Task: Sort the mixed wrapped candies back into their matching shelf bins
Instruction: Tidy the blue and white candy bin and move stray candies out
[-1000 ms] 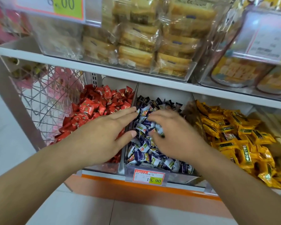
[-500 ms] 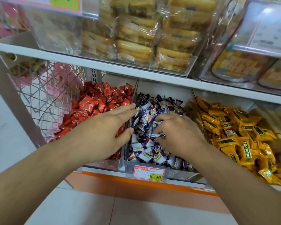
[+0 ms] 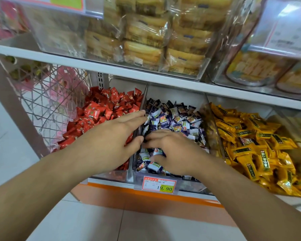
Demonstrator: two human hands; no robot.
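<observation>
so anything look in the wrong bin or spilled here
One oddity: a purple-and-white wrapped candy lies among the yellow wrapped candies in the right bin. Red wrapped candies look unmixed; nothing spilled.

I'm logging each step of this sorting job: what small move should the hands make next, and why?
Probably keep raking the right hand through the purple candies to turn up a stray. Its fingers are dug into the middle bin, the left hand lies flat at the divider, and no red or yellow wrapper shows there.
</observation>
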